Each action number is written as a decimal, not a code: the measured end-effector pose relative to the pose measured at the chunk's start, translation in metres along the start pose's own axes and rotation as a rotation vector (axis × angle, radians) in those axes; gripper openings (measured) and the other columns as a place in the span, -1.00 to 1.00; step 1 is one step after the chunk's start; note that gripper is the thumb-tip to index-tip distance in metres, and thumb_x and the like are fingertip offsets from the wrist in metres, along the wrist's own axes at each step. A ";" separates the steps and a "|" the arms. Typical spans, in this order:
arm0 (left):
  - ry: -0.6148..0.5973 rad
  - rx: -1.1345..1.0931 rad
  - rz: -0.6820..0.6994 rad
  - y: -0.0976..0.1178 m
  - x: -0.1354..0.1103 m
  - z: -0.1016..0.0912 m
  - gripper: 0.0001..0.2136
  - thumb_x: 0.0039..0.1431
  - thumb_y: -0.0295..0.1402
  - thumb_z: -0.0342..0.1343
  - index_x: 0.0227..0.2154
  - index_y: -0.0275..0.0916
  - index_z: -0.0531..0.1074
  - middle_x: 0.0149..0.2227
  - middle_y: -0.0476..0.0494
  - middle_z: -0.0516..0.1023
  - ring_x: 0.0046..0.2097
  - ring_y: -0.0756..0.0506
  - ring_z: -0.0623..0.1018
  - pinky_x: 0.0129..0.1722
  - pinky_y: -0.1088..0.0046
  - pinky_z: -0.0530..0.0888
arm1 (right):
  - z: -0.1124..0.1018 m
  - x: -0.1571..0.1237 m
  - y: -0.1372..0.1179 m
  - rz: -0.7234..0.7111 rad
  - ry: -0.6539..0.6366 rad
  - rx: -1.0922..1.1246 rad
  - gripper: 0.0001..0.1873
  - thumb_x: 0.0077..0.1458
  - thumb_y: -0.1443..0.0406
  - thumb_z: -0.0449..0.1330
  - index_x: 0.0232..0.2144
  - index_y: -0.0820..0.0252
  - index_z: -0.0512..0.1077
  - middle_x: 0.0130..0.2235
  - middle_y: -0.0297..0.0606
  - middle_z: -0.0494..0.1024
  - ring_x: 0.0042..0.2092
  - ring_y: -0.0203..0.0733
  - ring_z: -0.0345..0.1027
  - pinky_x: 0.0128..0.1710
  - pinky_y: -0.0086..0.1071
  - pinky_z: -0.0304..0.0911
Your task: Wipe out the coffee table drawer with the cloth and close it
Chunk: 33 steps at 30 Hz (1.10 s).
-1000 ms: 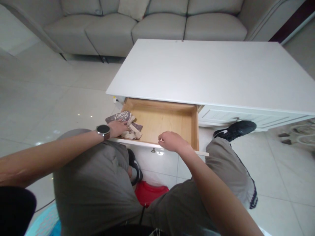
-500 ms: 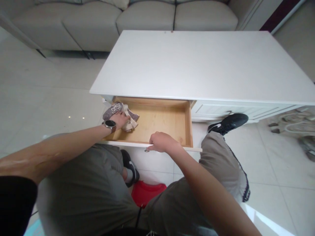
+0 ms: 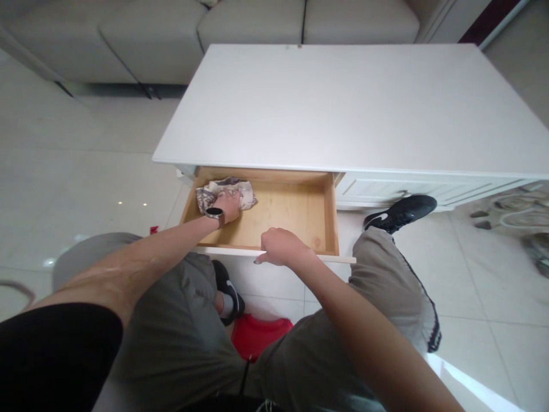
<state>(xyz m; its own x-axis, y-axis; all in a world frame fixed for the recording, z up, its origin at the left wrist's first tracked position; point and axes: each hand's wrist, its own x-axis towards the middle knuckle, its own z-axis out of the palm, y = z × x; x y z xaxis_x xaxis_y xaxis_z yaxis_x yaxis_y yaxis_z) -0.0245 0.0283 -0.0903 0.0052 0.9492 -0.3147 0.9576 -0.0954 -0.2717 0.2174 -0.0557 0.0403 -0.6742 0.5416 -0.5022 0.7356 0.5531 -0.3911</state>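
A wooden drawer [image 3: 295, 214] is pulled out from the left half of a white coffee table [image 3: 334, 109]. Inside it, at the back left, my left hand [image 3: 228, 205] presses a patterned cleaning cloth [image 3: 247, 194] against the bottom, its fingers curled on the fabric. The cloth is crumpled, in cream and greyish purple. My right hand [image 3: 281, 246] is closed over the top edge of the drawer front, with the thumb on the outer side by the small knob, which is mostly covered.
Behind the table stands a grey sofa [image 3: 253, 23]. A closed drawer front [image 3: 381, 189] is on the table's right half, with my black shoe [image 3: 401, 213] before it. A red plastic object [image 3: 259, 336] lies between my legs. Beige metal legs [image 3: 510, 209] stand at the right.
My left hand has moved right and toward the back of the drawer, taking the cloth off the left side wall and onto the bottom. The right hand keeps its hold.
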 end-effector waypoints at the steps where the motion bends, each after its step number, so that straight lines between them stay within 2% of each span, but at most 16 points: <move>1: 0.001 0.025 0.026 0.000 -0.002 0.001 -0.30 0.30 -0.41 0.03 0.46 -0.52 0.03 0.40 -0.94 0.14 0.24 -0.59 0.51 0.11 0.02 0.45 | -0.001 0.000 0.000 0.000 -0.003 -0.005 -0.45 0.24 0.02 0.38 0.07 0.34 0.62 -0.03 0.14 0.68 0.03 0.09 0.57 -0.09 -0.30 0.36; 4: -0.023 0.066 0.090 -0.003 -0.006 0.003 -0.14 0.20 -0.40 0.17 0.50 -0.51 -0.06 0.45 -0.95 0.00 0.28 -0.64 0.47 0.16 -0.03 0.43 | -0.004 0.000 -0.001 -0.010 -0.023 -0.013 -0.44 0.23 0.00 0.39 0.06 0.34 0.63 -0.07 0.12 0.69 0.00 0.07 0.58 -0.12 -0.31 0.34; 11: -0.112 0.084 0.155 -0.008 -0.008 -0.010 0.01 0.12 -0.40 0.29 0.55 -0.40 -0.13 0.51 -0.86 -0.13 0.30 -0.63 0.45 0.17 -0.02 0.48 | -0.005 0.005 0.004 -0.016 -0.051 0.008 -0.46 0.21 -0.03 0.39 -0.03 0.35 0.68 -0.17 0.06 0.71 -0.10 0.01 0.58 -0.24 -0.34 0.27; 19: -0.115 0.080 0.257 0.000 0.000 -0.021 -0.06 0.10 -0.43 0.25 0.53 -0.38 -0.03 0.46 -0.80 0.11 0.23 -0.54 0.54 0.14 0.06 0.51 | -0.005 0.005 0.003 -0.019 -0.045 -0.004 -0.48 0.21 -0.02 0.39 -0.03 0.33 0.69 -0.17 0.06 0.71 -0.09 0.02 0.58 -0.21 -0.34 0.29; 23: -0.091 0.056 0.302 0.021 0.009 -0.029 -0.05 0.09 -0.42 0.26 0.53 -0.39 -0.02 0.45 -0.80 0.12 0.25 -0.54 0.52 0.14 0.06 0.49 | -0.005 0.005 0.002 -0.008 -0.047 0.006 -0.47 0.20 -0.03 0.40 -0.03 0.31 0.70 -0.14 0.07 0.71 -0.09 0.03 0.58 -0.20 -0.33 0.30; 28: -0.083 0.034 0.378 0.063 0.020 -0.045 -0.01 0.03 -0.41 0.31 0.52 -0.38 -0.01 0.44 -0.80 0.16 0.25 -0.54 0.50 0.15 0.03 0.47 | -0.005 0.006 0.003 -0.007 -0.045 0.002 -0.49 0.19 -0.03 0.40 -0.06 0.28 0.71 -0.10 0.08 0.71 -0.07 0.04 0.58 -0.18 -0.32 0.30; 33: 0.018 -0.032 0.539 0.105 0.034 -0.055 -0.08 0.01 -0.46 0.34 0.46 -0.39 0.12 0.24 -0.68 0.47 0.17 -0.47 0.57 0.07 0.08 0.53 | -0.005 0.007 0.004 -0.021 -0.055 0.020 -0.53 0.20 -0.02 0.40 -0.11 0.27 0.73 -0.12 0.06 0.72 -0.10 0.00 0.58 -0.21 -0.35 0.29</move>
<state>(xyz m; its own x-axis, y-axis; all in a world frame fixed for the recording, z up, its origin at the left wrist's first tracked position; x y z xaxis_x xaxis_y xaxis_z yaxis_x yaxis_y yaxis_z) 0.0920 0.0677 -0.0792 0.5031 0.7732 -0.3861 0.8261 -0.5615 -0.0481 0.2157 -0.0467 0.0392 -0.6854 0.4937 -0.5352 0.7227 0.5511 -0.4171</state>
